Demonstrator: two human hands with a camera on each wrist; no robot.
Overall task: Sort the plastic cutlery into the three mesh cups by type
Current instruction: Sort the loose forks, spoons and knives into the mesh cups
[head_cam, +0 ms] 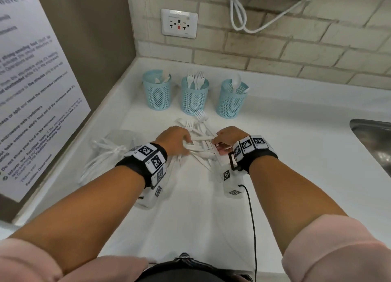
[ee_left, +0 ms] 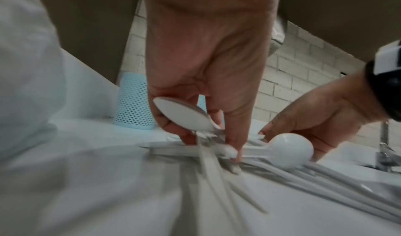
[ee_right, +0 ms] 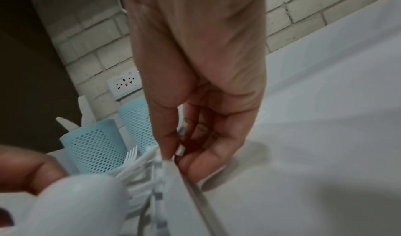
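Observation:
Three blue mesh cups stand at the back of the white counter: the left cup [head_cam: 157, 92] holds knives, the middle cup [head_cam: 194, 96] forks, the right cup [head_cam: 231, 100] spoons. A loose pile of white cutlery [head_cam: 197, 131] lies in front of them. My left hand [head_cam: 184, 143] reaches into the pile and pinches a white spoon [ee_left: 184, 118] at its neck. My right hand [head_cam: 219, 143] pinches the end of a flat white handle [ee_right: 188, 184]; its type is hidden. Another spoon [ee_left: 290, 147] lies beside the right hand.
A crumpled clear plastic bag [head_cam: 108, 152] lies left of the pile. A steel sink [head_cam: 374, 142] sits at the right edge. The brick wall behind carries an outlet [head_cam: 179, 23] and a hanging white cable [head_cam: 239, 17]. A printed notice [head_cam: 31, 87] covers the left wall.

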